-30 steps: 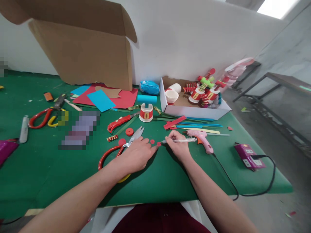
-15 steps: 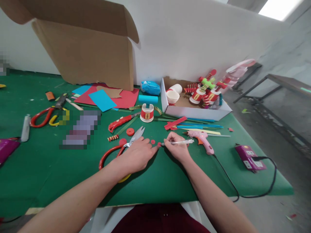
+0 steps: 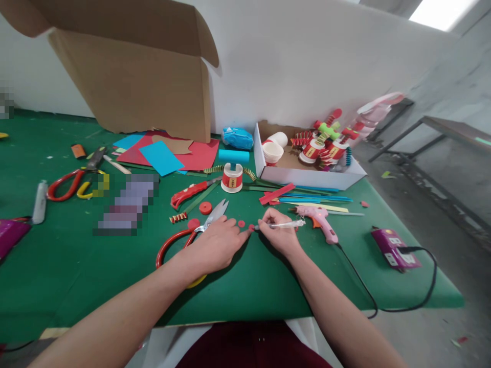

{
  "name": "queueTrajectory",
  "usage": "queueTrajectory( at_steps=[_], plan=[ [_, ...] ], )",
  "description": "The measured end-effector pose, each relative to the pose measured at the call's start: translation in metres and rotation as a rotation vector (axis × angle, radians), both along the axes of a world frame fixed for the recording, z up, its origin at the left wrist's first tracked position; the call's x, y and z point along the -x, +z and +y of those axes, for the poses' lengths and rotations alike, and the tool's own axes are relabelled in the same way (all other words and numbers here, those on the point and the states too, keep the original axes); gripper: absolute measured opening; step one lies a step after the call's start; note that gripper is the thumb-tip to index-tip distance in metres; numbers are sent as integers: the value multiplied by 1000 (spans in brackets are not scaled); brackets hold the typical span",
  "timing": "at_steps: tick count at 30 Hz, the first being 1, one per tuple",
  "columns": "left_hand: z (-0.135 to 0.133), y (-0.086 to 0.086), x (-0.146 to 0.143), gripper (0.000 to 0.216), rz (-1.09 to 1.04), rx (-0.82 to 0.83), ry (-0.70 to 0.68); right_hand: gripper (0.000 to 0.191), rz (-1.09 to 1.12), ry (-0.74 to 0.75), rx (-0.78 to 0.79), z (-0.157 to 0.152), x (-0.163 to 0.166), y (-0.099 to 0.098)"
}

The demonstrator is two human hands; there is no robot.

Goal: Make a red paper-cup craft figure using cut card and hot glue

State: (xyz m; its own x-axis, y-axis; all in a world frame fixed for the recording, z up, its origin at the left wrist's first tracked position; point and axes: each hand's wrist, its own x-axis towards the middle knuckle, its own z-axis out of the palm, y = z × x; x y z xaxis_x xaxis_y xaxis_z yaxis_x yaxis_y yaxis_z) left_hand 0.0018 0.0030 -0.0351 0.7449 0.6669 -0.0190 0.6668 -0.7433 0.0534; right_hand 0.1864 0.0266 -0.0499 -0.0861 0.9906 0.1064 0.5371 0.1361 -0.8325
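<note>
My right hand (image 3: 281,237) grips a clear-barrelled pen (image 3: 286,224), its tip at a small red paper disc (image 3: 251,228) on the green table. My left hand (image 3: 220,243) lies over large scissors (image 3: 169,245), its index finger stretched out and touching the disc's near left edge. A second small red disc (image 3: 241,224) sits just beyond that fingertip. Behind it are a red paper coil (image 3: 205,208) and a larger red disc (image 3: 194,224). Farther back stands a paper cup figure (image 3: 232,183) with a blue roll on top and folded strips at its sides.
A pink glue gun (image 3: 322,222) lies right of my right hand, its cord running to a purple power block (image 3: 395,249). A white box (image 3: 310,179) holds cups and finished figures. A red-handled cutter (image 3: 190,194), pliers (image 3: 69,186) and coloured paper (image 3: 161,157) lie leftward.
</note>
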Motion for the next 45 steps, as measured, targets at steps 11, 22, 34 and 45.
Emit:
queueTrajectory(
  at_steps=[11,22,34,45],
  plan=[
    [0,2,-1,40,4,7,-5,19,-12,14,1,0,-1,-1],
    [0,3,-1,39,27,-17,-6,19,-19,16,18,0,-1,2],
    [0,3,-1,40,23,-14,-8,19,-9,14,25,0,-1,2],
    [0,4,-1,39,32,-14,-7,19,-12,23,18,1,-1,2]
  ],
)
